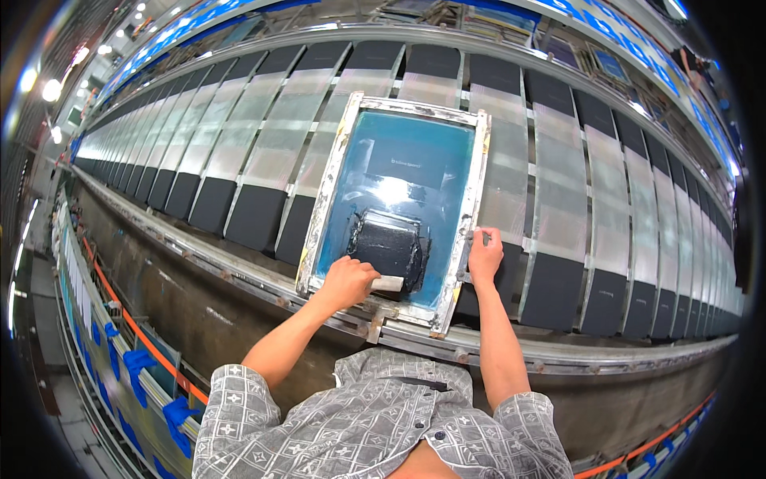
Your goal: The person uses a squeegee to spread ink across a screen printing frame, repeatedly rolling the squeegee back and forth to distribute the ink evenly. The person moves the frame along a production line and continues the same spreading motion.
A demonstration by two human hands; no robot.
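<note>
A screen printing frame with pale, ink-stained edges and a blue mesh lies across the row of panels in front of me. Black ink is spread over the near part of the mesh. At the near end of that patch, my left hand is closed around a squeegee, whose pale end sticks out to the right of my fingers. My right hand is curled against the frame's right side, thumb and fingers pinched at its edge.
Long rows of pallets, each with dark fabric pieces at both ends, run left and right. A metal rail borders the table's near side. More frames sit on racks beyond. An orange pipe runs behind at left.
</note>
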